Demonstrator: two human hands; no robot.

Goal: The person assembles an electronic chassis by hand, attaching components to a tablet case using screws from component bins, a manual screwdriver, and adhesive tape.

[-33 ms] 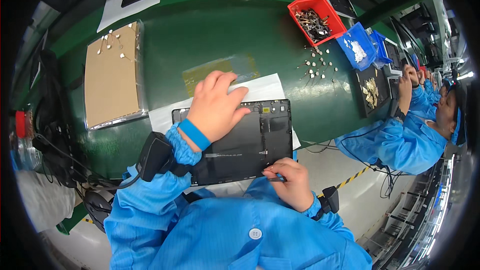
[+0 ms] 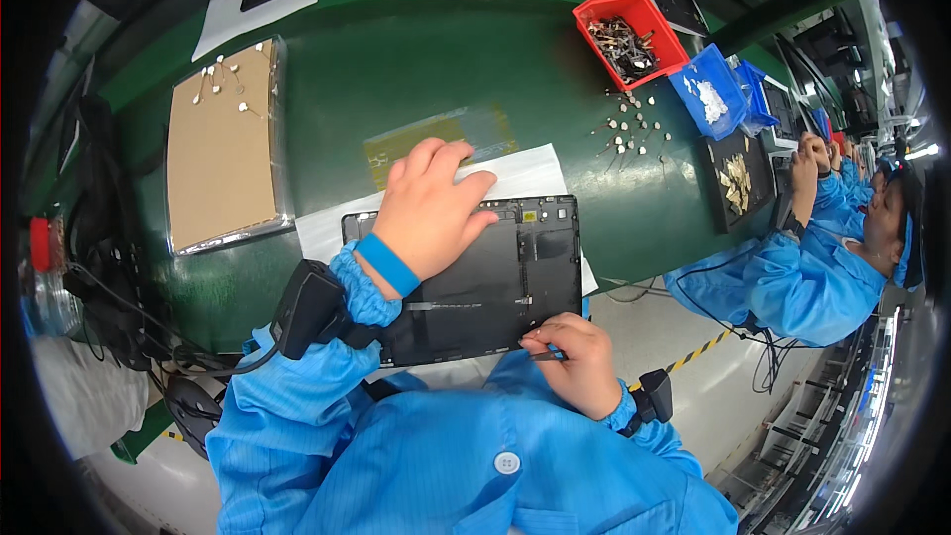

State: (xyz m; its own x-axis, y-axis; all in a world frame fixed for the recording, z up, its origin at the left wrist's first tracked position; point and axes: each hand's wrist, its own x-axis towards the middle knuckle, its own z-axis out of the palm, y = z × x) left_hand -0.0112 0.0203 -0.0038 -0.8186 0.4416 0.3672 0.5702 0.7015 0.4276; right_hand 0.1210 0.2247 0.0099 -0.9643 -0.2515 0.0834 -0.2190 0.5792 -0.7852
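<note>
The left hand (image 2: 432,213) rests spread wide on a black tablet casing (image 2: 456,329) while the right hand (image 2: 581,367) pinches a slim dark tool (image 2: 547,357) at the casing's near edge.

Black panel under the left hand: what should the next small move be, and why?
Perhaps ease the right hand along the near edge of the black panel: it pinches what looks like a small dark tool at that edge, while the left hand rests over the panel's far left part, seemingly bracing it.
</note>
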